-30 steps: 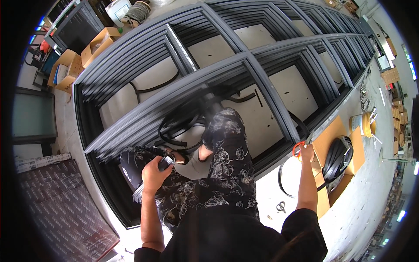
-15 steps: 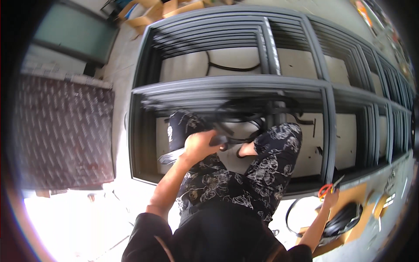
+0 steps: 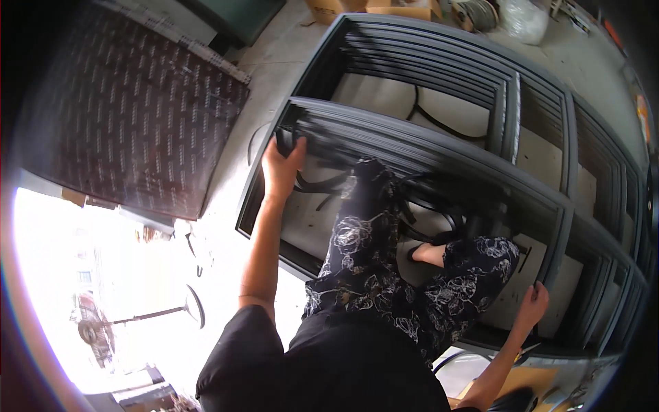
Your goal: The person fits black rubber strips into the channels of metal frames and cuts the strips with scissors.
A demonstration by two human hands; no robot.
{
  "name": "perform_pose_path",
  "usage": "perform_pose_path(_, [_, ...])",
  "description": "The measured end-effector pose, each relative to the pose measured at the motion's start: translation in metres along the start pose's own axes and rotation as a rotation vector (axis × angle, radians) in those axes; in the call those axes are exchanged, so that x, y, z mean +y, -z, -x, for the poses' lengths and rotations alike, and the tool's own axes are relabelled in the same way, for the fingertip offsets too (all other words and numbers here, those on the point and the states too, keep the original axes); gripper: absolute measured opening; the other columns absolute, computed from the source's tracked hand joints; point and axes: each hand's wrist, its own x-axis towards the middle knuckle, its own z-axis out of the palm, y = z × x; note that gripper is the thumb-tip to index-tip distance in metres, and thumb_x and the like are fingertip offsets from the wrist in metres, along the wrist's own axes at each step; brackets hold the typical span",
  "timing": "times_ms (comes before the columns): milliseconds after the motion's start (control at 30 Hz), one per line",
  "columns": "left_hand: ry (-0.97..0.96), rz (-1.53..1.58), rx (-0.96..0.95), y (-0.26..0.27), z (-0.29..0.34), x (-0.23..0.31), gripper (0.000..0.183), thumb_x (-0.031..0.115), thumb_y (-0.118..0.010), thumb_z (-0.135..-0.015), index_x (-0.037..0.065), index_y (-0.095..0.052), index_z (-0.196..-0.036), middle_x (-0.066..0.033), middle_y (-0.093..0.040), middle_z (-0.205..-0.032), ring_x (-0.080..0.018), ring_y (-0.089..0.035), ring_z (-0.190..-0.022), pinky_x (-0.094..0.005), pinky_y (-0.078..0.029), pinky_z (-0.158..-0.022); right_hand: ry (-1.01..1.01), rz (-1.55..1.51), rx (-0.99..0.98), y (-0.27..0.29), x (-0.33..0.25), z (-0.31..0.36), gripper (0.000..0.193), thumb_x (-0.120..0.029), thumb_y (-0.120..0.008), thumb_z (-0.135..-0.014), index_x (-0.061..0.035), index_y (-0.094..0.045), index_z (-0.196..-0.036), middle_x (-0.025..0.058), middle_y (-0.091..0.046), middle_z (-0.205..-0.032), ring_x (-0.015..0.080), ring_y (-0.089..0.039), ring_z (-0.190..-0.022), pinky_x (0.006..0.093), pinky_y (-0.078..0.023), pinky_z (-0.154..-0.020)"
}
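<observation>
At the left corner of the stacked grey metal frames (image 3: 384,120), my left hand (image 3: 280,172) is closed on a black flexible strip (image 3: 285,142), thumb and fingers on either side of it. More of the strip (image 3: 319,184) curves down inside the frame opening, beside my leg. My right hand (image 3: 530,307) is at a grey bar on the near right of the stack, fingers curled. Whether anything is inside them is hidden. Close by its wrist shows a small yellow-and-dark tool (image 3: 526,353), mostly covered. Further black loops (image 3: 432,199) lie between my legs.
I stand inside one frame opening, bars around my legs. A dark brown patterned sheet stack (image 3: 137,117) stands left, with a fan (image 3: 93,329) below it. Cardboard boxes (image 3: 405,8), a cable spool (image 3: 475,15) and a clear plastic bundle (image 3: 523,19) are behind the frames.
My left hand has moved from near my knee to the frame's left corner. My right hand, which held orange-handled scissors, is now at the frame bar. My view has turned left.
</observation>
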Motion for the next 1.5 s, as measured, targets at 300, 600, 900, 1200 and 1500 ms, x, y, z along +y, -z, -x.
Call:
perform_pose_path(300, [0.104,0.06,0.097,0.024,0.022,-0.086,0.02,0.019,-0.07,-0.088,0.005,-0.058,-0.082,0.0012,-0.056,-0.062,-0.008,-0.051,-0.052,-0.0241,-0.04,-0.049,0.387,-0.201,-0.253,-0.074,-0.167,-0.045,0.019,-0.013,-0.064,-0.091,-0.0024,-0.065,-0.107,0.0114,-0.063,-0.107,0.0228,-0.064,-0.084,0.0309,-0.054,-0.07])
perform_pose_path(600, [0.49,0.309,0.129,0.034,0.002,-0.202,0.023,0.026,-0.069,-0.09,0.01,-0.057,-0.079,0.0022,-0.055,-0.063,-0.0092,-0.051,-0.053,-0.0252,-0.042,-0.051,0.607,0.014,-0.538,-0.2,-0.226,-0.087,0.019,-0.017,-0.066,-0.086,-0.0061,-0.067,-0.101,0.0118,-0.065,-0.106,0.0318,-0.06,-0.101,0.0411,-0.051,-0.085])
perform_pose_path(900, [0.704,0.335,0.301,0.017,-0.012,-0.337,0.022,0.023,-0.076,-0.085,0.01,-0.058,-0.09,-0.0019,-0.064,-0.078,-0.014,-0.06,-0.064,-0.0289,-0.05,-0.059,0.791,0.415,-0.628,-0.337,-0.276,-0.111,0.015,-0.012,-0.063,-0.085,-0.0068,-0.065,-0.098,0.0128,-0.065,-0.107,0.0315,-0.061,-0.1,0.0414,-0.053,-0.083])
perform_pose_path(1200, [0.521,0.116,0.143,0.057,0.013,-0.457,0.026,0.019,-0.074,-0.084,0.005,-0.061,-0.101,-0.0033,-0.067,-0.087,-0.0125,-0.062,-0.077,-0.0277,-0.051,-0.071,0.814,0.22,-0.424,-0.462,-0.168,-0.104,0.029,-0.009,-0.046,-0.093,-0.0062,-0.06,-0.118,0.0139,-0.062,-0.114,0.0294,-0.063,-0.099,0.0402,-0.053,-0.084])
perform_pose_path(1500, [0.587,-0.332,-0.055,0.043,0.014,-0.369,0.058,0.017,-0.069,-0.088,0.003,-0.04,-0.136,-0.0151,-0.063,-0.115,-0.0214,-0.061,-0.102,-0.0332,-0.05,-0.091,0.761,0.718,-0.683,-0.38,-0.157,-0.073,0.02,-0.011,-0.06,-0.086,-0.0079,-0.069,-0.103,0.0155,-0.066,-0.108,0.0303,-0.065,-0.099,0.0429,-0.055,-0.081])
